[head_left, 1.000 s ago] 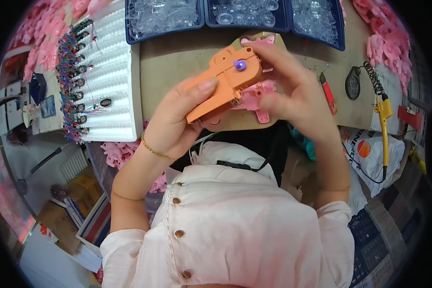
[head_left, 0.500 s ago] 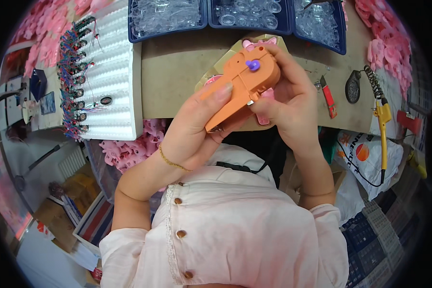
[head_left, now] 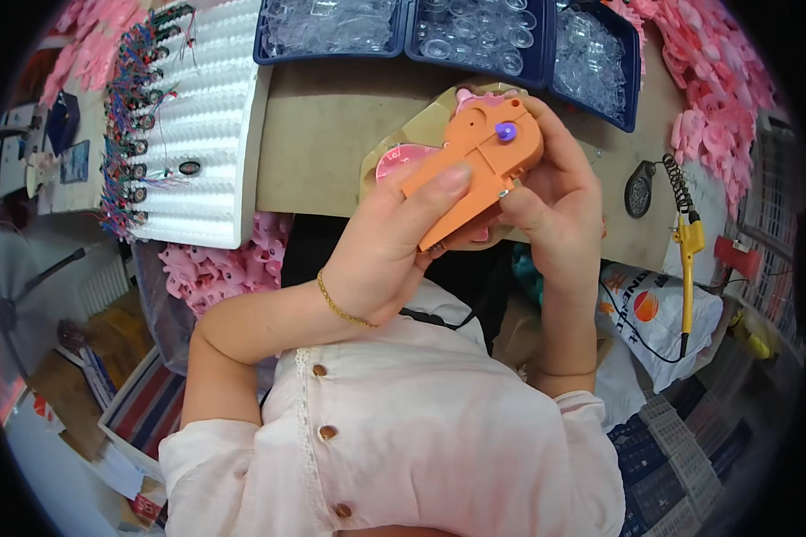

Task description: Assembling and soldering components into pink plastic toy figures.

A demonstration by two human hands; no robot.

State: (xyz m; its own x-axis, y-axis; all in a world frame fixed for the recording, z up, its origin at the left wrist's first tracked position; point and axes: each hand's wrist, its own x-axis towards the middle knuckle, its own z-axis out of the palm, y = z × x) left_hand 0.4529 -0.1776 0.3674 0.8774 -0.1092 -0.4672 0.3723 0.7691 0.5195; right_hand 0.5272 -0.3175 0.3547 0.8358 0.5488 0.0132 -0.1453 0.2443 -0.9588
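Between my two hands I hold an orange plastic housing (head_left: 452,192), tilted, with a rounded upper end and a narrower lower end. A purple knob (head_left: 506,132) sticks out near its rounded end. My left hand (head_left: 381,219) grips the lower part, thumb lying across the face and fingers hidden underneath. My right hand (head_left: 560,206) wraps the right side, its thumb pressed at the lower edge near a small metal bit. Beneath the housing, a pink plastic part (head_left: 401,161) with printed marks lies on a tan tray (head_left: 376,141), largely covered by the housing and my hands.
Blue trays (head_left: 409,40) of clear plastic parts line the table's back. A white ridged foam board (head_left: 215,134) with wired components stands left. Pink parts (head_left: 716,134) are heaped right, near a yellow soldering iron (head_left: 688,286) and its black coiled holder (head_left: 638,190). More pink pieces (head_left: 219,273) sit below the table edge.
The housing and both hands have shifted a little right and down in the picture, and the camera view has turned slightly. The red utility knife seen before is now almost wholly behind my right hand.
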